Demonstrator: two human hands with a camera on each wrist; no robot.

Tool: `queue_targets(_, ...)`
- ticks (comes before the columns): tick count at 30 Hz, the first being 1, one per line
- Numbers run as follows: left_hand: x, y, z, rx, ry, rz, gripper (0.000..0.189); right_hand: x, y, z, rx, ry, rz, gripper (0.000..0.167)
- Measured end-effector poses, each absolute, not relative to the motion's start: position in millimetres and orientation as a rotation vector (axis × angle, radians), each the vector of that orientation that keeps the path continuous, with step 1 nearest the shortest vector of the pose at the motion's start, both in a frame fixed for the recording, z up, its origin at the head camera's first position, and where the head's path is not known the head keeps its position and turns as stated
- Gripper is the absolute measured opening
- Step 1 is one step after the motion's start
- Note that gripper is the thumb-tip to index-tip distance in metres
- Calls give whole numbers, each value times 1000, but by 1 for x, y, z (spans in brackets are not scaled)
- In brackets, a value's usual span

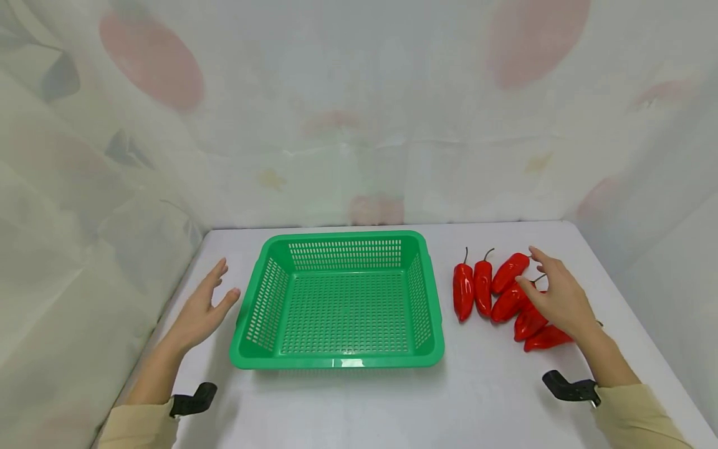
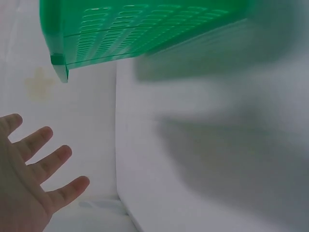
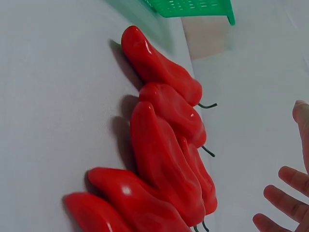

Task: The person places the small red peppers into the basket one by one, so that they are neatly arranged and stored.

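Observation:
A green plastic basket [image 1: 348,362] with slotted sides stands on the white table, and nothing lies in it. To its right lie several red peppers [image 1: 463,293] with thin dark stems, side by side and partly overlapping. My left hand [image 1: 201,312] hovers left of the basket, fingers spread, holding nothing; the left wrist view shows the same fingers apart from the basket wall [image 2: 96,38]. Over the right-hand peppers [image 3: 164,159] hangs my right hand [image 1: 558,296], its thumb and fingers parted around air. It hides parts of the peppers below it.
The white table [image 1: 348,411] ends at a pale, patterned curtain [image 1: 348,149] behind it. More of this sheeting hangs close along the left side [image 1: 84,249]. Dark wrist mounts [image 1: 193,399] sit at both sleeve cuffs.

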State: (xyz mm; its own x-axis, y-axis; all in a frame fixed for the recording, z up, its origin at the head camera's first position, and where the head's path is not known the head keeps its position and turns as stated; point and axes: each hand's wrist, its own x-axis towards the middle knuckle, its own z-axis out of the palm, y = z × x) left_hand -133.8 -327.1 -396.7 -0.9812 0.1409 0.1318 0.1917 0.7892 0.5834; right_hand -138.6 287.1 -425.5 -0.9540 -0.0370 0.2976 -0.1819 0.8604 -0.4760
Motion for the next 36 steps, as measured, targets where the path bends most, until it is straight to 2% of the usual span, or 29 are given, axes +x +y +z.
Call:
queue_targets(10,-133,-327,-404,-219,-2958,-1097,69,-138,272,-432,143,-2769,813,74)
queue_targets(24,-138,-328,-419,-220,-2932,-1349,68,-141,252,-448,175,-2713,929,65)
queue_targets(36,-141,-323,-416,-107,-2928,-1478,63,-147,236,-457,93,-2701,972,62)
